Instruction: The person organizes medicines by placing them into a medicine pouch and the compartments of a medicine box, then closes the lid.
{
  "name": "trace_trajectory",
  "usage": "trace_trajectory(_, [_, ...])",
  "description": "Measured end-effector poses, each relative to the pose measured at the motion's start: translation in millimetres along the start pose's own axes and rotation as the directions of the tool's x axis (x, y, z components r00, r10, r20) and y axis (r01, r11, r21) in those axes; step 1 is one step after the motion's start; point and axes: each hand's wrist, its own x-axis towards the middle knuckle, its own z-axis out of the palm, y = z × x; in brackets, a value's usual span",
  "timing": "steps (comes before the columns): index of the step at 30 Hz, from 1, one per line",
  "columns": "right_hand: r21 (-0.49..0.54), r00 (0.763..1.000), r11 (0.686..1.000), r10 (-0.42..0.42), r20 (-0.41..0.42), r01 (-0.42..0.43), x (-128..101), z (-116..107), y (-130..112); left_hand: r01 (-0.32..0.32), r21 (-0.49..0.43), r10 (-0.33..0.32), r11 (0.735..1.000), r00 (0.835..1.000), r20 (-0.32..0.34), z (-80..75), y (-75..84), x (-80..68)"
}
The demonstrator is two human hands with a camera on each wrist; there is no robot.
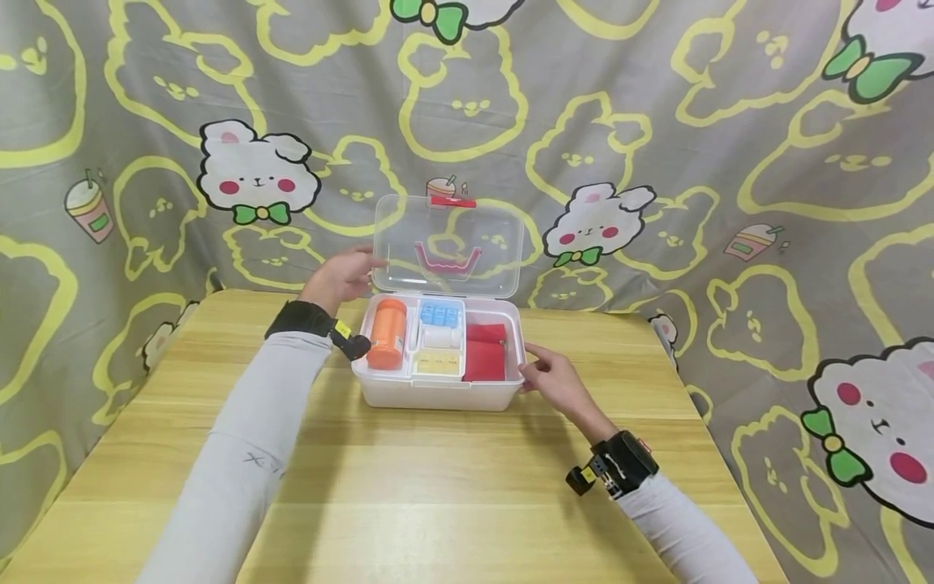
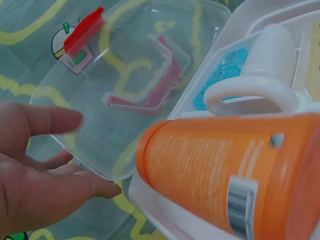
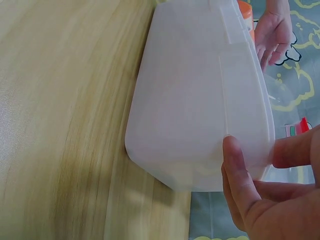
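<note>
Left hand [image 1: 341, 277] sits at about ten o'clock from the white box [image 1: 438, 394], fingers straight and loose, tips at the left edge of the clear lid [image 1: 447, 246]; the wrist view shows an open palm [image 2: 35, 190] just beside that lid's [image 2: 125, 90] rim, gripping nothing. The lid stands raised at the box's twelve o'clock side, a red latch [image 1: 453, 201] on its top edge and a pink handle [image 1: 447, 261] showing through it.

Inside the box, going across: an orange bottle [image 1: 387, 332] lies in the left compartment, blue pieces [image 1: 439, 313] at the back of the middle one, a white roll [image 1: 441, 336] below them and a yellow packet [image 1: 438, 364] at the front, then a red pouch [image 1: 485, 352] on the right. The box rests on the wooden table [image 1: 438, 487], near its far edge.

Right hand [image 1: 556, 381] is at four o'clock from the box, fingers gently bent, thumb and fingertips touching the right front corner; in the wrist view its thumb [image 3: 240, 172] presses the box's [image 3: 200, 100] side wall.
</note>
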Motion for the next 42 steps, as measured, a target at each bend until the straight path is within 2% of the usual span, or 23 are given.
trace_trajectory(5, [-0.019, 1.000, 1.000, 0.001, -0.007, -0.001, 1, 1, -1, -0.025, -0.008, 0.026, 1.000, 0.997, 0.073, -5.9, 3.6, -4.2])
trace_trajectory(10, [-0.006, 1.000, 1.000, -0.012, -0.009, 0.012, 1, 3, -2, -0.035, 0.111, 0.019, 0.993, 0.990, 0.141, -13.0, 11.8, -11.9])
trace_trajectory(14, [-0.020, 1.000, 1.000, -0.013, -0.011, 0.013, 1, 3, -2, -0.042, 0.217, 0.006, 0.975, 0.986, 0.166, -15.9, 19.9, -21.7])
trace_trajectory(17, [-0.033, 1.000, 0.999, -0.004, -0.011, 0.004, 1, 2, -2, -0.042, 0.257, -0.004, 0.965, 0.984, 0.178, -16.0, 25.0, -29.0])
trace_trajectory(20, [-0.085, 1.000, 0.996, -0.006, -0.013, 0.005, 1, 0, -2, -0.055, 0.313, -0.008, 0.948, 0.981, 0.196, -16.9, 27.4, -36.8])
trace_trajectory(23, [-0.202, 0.998, 0.979, -0.039, -0.052, 0.028, 1, -3, -7, -0.074, 0.376, -0.012, 0.924, 0.975, 0.221, -18.6, 26.9, -44.0])
trace_trajectory(26, [-0.316, 0.986, 0.946, -0.117, -0.121, 0.074, 1, -4, -16, -0.077, 0.423, -0.032, 0.903, 0.969, 0.245, -21.3, 24.0, -48.8])
trace_trajectory(28, [-0.347, 0.971, 0.931, -0.180, -0.160, 0.116, -1, -3, -26, -0.075, 0.438, -0.042, 0.896, 0.967, 0.251, -23.1, 21.6, -50.9])
trace_trajectory(32, [-0.266, 0.957, 0.945, -0.239, -0.167, 0.190, -5, 3, -56, -0.092, 0.445, -0.027, 0.891, 0.967, 0.254, -26.7, 17.3, -56.1])
trace_trajectory(38, [-0.054, 0.977, 0.979, -0.202, -0.070, 0.199, -8, 19, -98, -0.111, 0.450, 0.005, 0.886, 0.973, 0.230, -34.1, 3.5, -67.2])
trace_trajectory(42, [0.023, 0.979, 0.979, -0.199, -0.053, 0.200, -10, 32, -107, -0.148, 0.417, 0.044, 0.897, 0.968, 0.248, -38.3, -8.6, -73.3])
